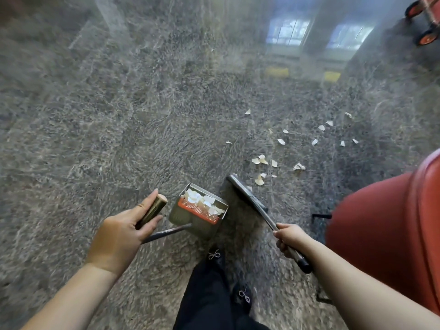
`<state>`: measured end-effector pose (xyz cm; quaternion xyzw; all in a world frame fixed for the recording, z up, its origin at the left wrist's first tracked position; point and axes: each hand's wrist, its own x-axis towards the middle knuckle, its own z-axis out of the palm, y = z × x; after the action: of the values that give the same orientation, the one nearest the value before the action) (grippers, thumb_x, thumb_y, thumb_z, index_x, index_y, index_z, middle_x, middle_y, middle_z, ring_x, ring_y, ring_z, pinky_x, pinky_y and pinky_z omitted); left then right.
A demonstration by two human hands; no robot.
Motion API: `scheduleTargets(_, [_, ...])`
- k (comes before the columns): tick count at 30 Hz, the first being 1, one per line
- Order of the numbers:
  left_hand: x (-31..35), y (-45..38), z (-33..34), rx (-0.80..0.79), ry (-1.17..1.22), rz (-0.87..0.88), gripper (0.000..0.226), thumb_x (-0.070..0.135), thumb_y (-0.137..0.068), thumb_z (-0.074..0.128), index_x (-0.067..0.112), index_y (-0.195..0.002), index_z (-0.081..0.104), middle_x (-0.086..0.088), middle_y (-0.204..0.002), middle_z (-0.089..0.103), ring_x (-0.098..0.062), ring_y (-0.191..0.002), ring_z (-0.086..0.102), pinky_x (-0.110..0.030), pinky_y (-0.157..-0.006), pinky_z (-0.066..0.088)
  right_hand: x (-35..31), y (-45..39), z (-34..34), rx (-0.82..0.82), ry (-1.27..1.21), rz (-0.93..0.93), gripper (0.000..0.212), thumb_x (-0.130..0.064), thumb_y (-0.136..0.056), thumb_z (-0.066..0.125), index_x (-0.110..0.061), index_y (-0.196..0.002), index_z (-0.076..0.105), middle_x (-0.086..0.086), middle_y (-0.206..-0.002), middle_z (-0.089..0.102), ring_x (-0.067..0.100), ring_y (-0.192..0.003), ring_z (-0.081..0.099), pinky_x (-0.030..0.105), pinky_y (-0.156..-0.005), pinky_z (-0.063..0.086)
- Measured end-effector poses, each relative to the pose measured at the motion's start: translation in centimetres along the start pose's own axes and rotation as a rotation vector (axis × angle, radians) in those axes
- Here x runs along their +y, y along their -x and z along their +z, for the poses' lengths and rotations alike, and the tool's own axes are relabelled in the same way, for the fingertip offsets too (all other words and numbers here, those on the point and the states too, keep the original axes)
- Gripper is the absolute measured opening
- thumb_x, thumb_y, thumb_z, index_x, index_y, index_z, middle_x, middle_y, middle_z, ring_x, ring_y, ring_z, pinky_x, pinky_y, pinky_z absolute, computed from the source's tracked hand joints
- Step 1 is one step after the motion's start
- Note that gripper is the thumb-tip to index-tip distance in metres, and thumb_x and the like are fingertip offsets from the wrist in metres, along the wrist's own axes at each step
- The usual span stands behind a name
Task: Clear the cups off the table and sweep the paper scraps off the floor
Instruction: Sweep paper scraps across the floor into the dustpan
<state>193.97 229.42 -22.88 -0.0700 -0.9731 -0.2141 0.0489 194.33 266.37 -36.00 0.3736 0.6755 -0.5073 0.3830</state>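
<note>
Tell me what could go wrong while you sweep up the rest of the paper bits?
The dustpan already holds a pile of scraps; tilting it with the left hand might spill them back out. The broom in the right hand could flick the loose paper scraps farther across the floor. Some might slide under the red chair, where they are harder to reach.

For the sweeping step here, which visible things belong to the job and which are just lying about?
Part of the job:
left hand gripping the dustpan handle
dustpan, already holding scraps
right hand gripping the broom
paper scraps on the floor

Just lying about:
red chair
wheeled red cart, far corner
</note>
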Motion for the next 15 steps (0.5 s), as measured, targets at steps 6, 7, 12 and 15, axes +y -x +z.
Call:
scheduleTargets(6, [-1.6, -6.3, 1.2, -0.042, 0.014, 0.01, 0.063, 0.058, -0.078, 0.046, 0.029, -0.134, 0.055, -0.006, -0.081, 0.073, -0.025, -0.063, 0.068, -0.029, -0.054, 0.05, -5.0, -1.0, -2.4, 0.045, -0.208, 0.045, 0.037, -0.005, -0.099, 0.04, -0.022, -0.131, 0.047, 0.006, -0.058, 0.038, 0.006, -0.029, 0.033, 0.01, -0.036, 0.028])
scheduleTargets(7, [-1.7, -7.2, 1.4, -0.04, 0.009, 0.028, 0.063, 0.057, -0.078, 0.047, 0.027, -0.133, 0.057, -0.007, -0.081, 0.073, -0.025, -0.063, 0.069, -0.029, -0.056, 0.048, -5.5, -0.8, -2.8, 0.053, -0.266, 0.054, 0.04, -0.006, -0.099, 0.04, -0.025, -0.134, 0.044, 0.005, -0.059, 0.038, 0.005, -0.028, 0.033, 0.01, -0.034, 0.027])
scheduleTargets(12, [-0.8, -12.2, 2.4, -0.095, 0.009, 0.065, 0.06, 0.034, -0.075, 0.08, 0.023, -0.13, 0.059, -0.011, -0.082, 0.074, -0.026, -0.065, 0.07, -0.026, -0.062, 0.04, -7.5, -0.6, -4.8, 0.118, -0.432, 0.044, 0.035, -0.007, -0.1, 0.038, -0.025, -0.13, 0.043, 0.006, -0.059, 0.037, 0.005, -0.028, 0.032, 0.012, -0.031, 0.027])
scheduleTargets(15, [0.1, -15.1, 3.7, -0.116, -0.008, 0.093, 0.062, 0.031, -0.074, 0.082, 0.026, -0.131, 0.058, -0.008, -0.082, 0.074, -0.026, -0.067, 0.07, -0.028, -0.054, 0.047, -9.1, -1.6, -7.0, 0.139, -0.509, 0.077, 0.014, -0.007, -0.101, 0.036, -0.019, -0.097, 0.043, 0.006, -0.06, 0.035, 0.004, -0.025, 0.03, 0.01, -0.031, 0.028])
